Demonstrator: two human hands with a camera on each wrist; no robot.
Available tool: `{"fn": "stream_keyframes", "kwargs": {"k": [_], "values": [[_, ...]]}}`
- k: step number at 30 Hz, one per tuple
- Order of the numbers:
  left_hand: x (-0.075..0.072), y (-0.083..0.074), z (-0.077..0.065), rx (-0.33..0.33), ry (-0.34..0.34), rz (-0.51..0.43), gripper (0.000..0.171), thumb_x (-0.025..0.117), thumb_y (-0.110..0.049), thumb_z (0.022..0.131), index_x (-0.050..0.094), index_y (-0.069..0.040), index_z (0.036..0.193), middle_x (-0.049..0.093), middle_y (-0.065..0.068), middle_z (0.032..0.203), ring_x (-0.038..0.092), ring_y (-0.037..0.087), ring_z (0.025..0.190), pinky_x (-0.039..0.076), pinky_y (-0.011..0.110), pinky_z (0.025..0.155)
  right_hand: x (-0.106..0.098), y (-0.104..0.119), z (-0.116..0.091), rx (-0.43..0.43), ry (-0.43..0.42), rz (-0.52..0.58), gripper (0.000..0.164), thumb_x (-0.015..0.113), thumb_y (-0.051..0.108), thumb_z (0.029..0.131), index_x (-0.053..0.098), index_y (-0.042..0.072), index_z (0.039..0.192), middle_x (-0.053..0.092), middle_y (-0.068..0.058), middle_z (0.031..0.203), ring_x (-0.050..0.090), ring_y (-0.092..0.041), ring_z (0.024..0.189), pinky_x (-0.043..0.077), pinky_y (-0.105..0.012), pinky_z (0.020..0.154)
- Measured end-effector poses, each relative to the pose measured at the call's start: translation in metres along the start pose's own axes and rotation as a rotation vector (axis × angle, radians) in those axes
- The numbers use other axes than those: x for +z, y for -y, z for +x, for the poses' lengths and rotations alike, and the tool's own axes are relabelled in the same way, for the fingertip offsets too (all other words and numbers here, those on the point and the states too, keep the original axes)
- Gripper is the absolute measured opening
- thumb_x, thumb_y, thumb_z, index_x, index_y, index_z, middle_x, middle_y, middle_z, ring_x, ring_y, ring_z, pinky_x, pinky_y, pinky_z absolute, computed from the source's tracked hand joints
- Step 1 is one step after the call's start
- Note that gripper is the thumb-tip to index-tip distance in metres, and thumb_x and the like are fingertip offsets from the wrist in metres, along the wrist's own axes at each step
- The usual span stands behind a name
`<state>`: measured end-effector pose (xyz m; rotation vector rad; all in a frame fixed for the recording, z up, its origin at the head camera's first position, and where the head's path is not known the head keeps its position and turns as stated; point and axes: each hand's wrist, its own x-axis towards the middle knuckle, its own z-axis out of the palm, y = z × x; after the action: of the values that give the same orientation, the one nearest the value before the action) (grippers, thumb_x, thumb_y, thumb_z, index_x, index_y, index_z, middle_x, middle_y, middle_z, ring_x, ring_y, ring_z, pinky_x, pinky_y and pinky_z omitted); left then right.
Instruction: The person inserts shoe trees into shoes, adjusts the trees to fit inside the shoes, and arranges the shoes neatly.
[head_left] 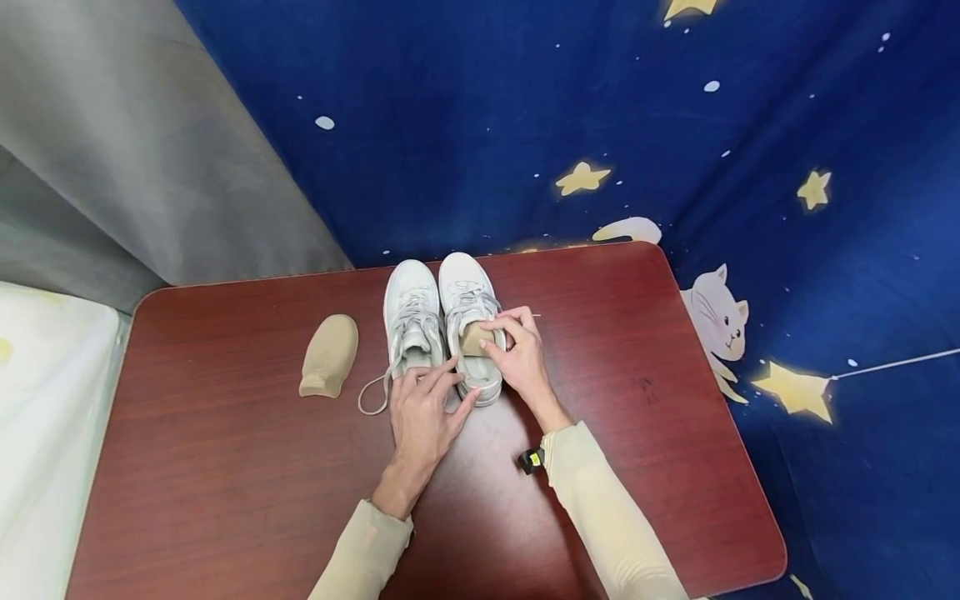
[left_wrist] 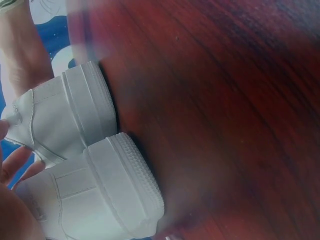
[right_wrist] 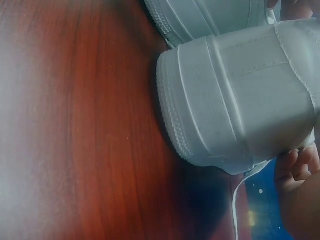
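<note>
- Right hand (head_left: pixel 522 354): the grip is narrow, thumb and forefinger pinching a tan shoe insert (head_left: pixel 473 340) that sits in the opening of the right sneaker (head_left: pixel 463 275).
- Left hand (head_left: pixel 422 417): the grip is wide, fingers spread over the heel of the left sneaker (head_left: pixel 412 282), with thumb and fingertips at the heel collar of the right one. It pinches neither the insert nor a lace.
- Both sneakers are white low-tops, side by side near the far edge of the tabletop (head_left: pixel 225 467), toes pointing away and heels toward the person; they stand upright on their soles.
- The left sneaker's loose lace (head_left: pixel 364 408) loops onto the tabletop on its left side.
- A second tan shoe insert (head_left: pixel 330 354) lies on the tabletop, left of the left sneaker and apart from it, its rounded end pointing far.
- The wrist views show the stitched heel backs and ridged sole edges, the heels just beside each other.
- Pale sleeves (head_left: pixel 607 508) cover both forearms; a small black device (head_left: pixel 530 461) is at the right wrist.
- Beyond the far edge hang a grey curtain (head_left: pixel 172 150) on the left and a blue curtain (head_left: pixel 465 125) with yellow stars and a white cat (head_left: pixel 716 312) on the right.
</note>
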<state>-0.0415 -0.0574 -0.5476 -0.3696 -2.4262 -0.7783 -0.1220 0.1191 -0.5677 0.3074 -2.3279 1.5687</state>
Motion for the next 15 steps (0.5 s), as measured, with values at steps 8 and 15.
{"fn": "stream_keyframes", "kwargs": {"k": [8,15], "values": [[0.0005,-0.0006,-0.0018,0.000,0.009,-0.009,0.031,0.075,-0.046,0.082,0.077,-0.016,0.090,0.072,-0.003,0.118,0.061,0.023,0.092,0.042,0.043,0.078,0.0001,0.0015,-0.0015,0.015,-0.029,-0.027,0.029,0.085,0.003,0.071,0.080,0.016,0.096,0.056,-0.003,0.097,0.049,-0.019,0.070,0.038,-0.026,0.061],[0.0001,-0.0010,0.0001,-0.011,0.021,-0.009,0.033,0.074,-0.047,0.083,0.077,-0.016,0.092,0.072,-0.002,0.119,0.061,0.024,0.093,0.042,0.043,0.078,0.0011,-0.0011,0.0012,0.021,-0.036,-0.005,0.029,0.086,0.001,0.070,0.080,0.015,0.095,0.058,-0.004,0.097,0.048,-0.023,0.068,0.034,-0.017,0.061]]}}
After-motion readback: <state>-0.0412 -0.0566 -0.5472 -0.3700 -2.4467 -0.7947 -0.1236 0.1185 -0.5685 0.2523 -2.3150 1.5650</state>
